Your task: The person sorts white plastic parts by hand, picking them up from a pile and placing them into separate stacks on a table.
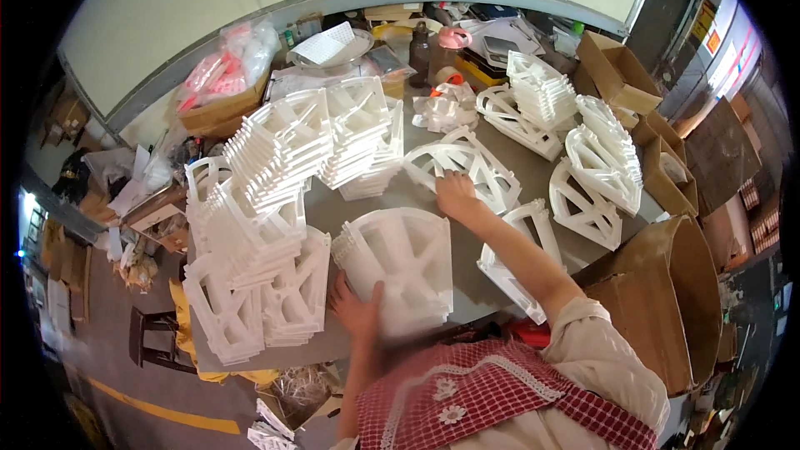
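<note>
In front of me a neat stack of white fan-shaped plastic frames (pixel 400 262) lies on the grey table. My left hand (pixel 357 307) rests against its near left corner, fingers apart and the thumb along its front edge. Farther out, my right arm reaches over to another white fan-shaped plastic frame (pixel 492 179), one of a few overlapping there. The fingers of my right hand (pixel 456 195) are curled over that frame's near edge, and their tips are partly hidden. Between my right forearm and the table lies one more white frame (pixel 512 258), partly covered by the arm.
Tall leaning stacks of white frames (pixel 279 146) fill the table's left side; more piles (pixel 542 92) stand at the far right. Cardboard boxes (pixel 658 308) line the right edge. Bottles (pixel 420 54), papers and bags crowd the back. A dark stool (pixel 154 337) stands left.
</note>
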Available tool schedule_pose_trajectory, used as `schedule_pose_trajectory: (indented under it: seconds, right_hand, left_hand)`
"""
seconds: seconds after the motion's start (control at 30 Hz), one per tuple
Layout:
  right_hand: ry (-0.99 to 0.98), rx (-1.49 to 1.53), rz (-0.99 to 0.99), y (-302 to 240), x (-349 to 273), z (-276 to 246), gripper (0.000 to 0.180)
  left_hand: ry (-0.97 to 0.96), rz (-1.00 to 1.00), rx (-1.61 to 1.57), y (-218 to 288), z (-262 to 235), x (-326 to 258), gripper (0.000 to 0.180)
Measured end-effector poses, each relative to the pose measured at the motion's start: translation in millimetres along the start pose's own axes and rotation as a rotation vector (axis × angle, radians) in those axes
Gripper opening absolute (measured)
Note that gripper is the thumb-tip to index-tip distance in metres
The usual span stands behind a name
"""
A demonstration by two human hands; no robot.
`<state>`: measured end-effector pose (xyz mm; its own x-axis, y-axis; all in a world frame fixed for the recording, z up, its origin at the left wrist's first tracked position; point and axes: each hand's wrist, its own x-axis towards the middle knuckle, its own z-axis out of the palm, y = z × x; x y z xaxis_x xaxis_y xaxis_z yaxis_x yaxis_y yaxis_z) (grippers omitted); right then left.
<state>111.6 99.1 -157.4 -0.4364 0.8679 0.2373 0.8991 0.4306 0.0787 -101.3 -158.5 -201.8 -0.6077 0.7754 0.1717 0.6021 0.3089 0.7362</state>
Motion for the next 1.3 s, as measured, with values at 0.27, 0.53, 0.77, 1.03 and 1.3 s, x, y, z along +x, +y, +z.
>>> schedule_pose_trajectory:
  seconds: [0.27, 0.53, 0.77, 1.03, 1.3]
  right_hand:
    - [0.448, 0.09, 0.037, 64, -20, -106, 0.011]
    - [0.138, 0.821, 0.531, 133, -144, -139, 0.019]
    - [0.035, 0.569, 0.592, 112, -225, -84, 0.018]
    - [0.058, 0.246, 0.462, 113, -241, -72, 0.009]
    - [0.214, 0.172, 0.319, 106, -200, -81, 0.027]
  left_hand:
    - [0.048, 0.04, 0.051, -8, 1, -3, 0.087]
    - [-0.012, 0.022, -0.044, 2, -9, -4, 0.079]
    - [-0.026, 0.088, -0.057, 4, -11, -1, 0.08]
    - [-0.027, 0.119, -0.038, -2, -10, 2, 0.081]
    - [-0.037, 0.085, -0.055, 6, -11, -1, 0.082]
